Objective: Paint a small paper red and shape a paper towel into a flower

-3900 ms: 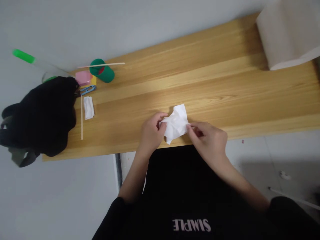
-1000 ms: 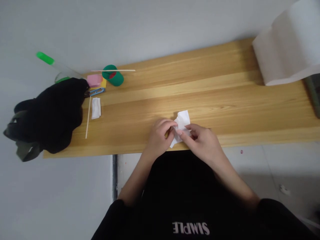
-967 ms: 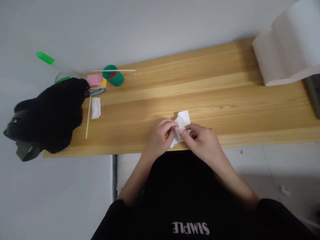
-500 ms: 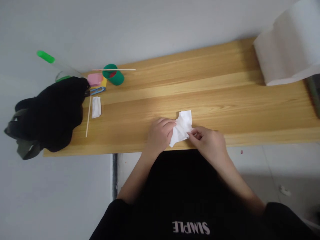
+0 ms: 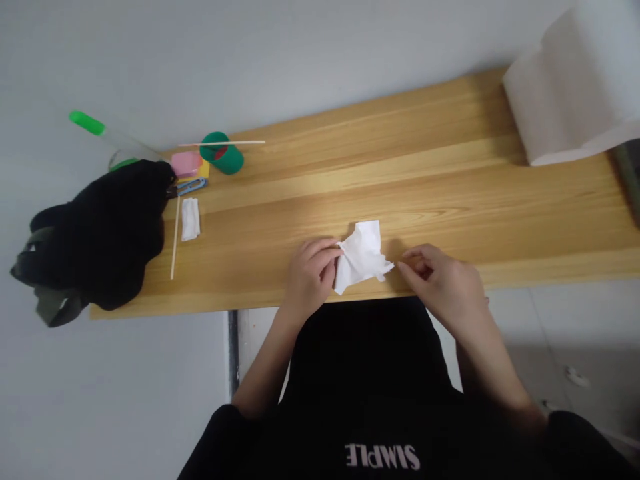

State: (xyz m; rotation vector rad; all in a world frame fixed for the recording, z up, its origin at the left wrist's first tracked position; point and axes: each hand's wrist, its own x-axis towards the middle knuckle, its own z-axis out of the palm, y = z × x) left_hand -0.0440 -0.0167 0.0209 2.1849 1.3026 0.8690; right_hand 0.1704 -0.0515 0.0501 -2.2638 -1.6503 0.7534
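A crumpled white tissue (image 5: 361,257) lies near the front edge of the wooden table, its right corner ragged and bunched. My left hand (image 5: 311,273) is at its left side, with thumb and fingertips closed on the raised left corner. Just past the ragged corner, my right hand (image 5: 443,277) hovers apart from the tissue. Its thumb and index finger are slightly parted, with nothing visible between them, and the other fingers are curled under.
On the left sit a folded white tissue (image 5: 191,219), a thin stick (image 5: 175,240), blue thread snips (image 5: 193,186), pink sticky notes (image 5: 186,164), a green cup (image 5: 229,159) with a stick across it, and a black cloth item (image 5: 115,233). A large white roll (image 5: 565,100) stands at right.
My right hand has let go of the tissue's right corner and moved right. That corner now sticks out, twisted. My left hand stays at the left side, shifted slightly left.
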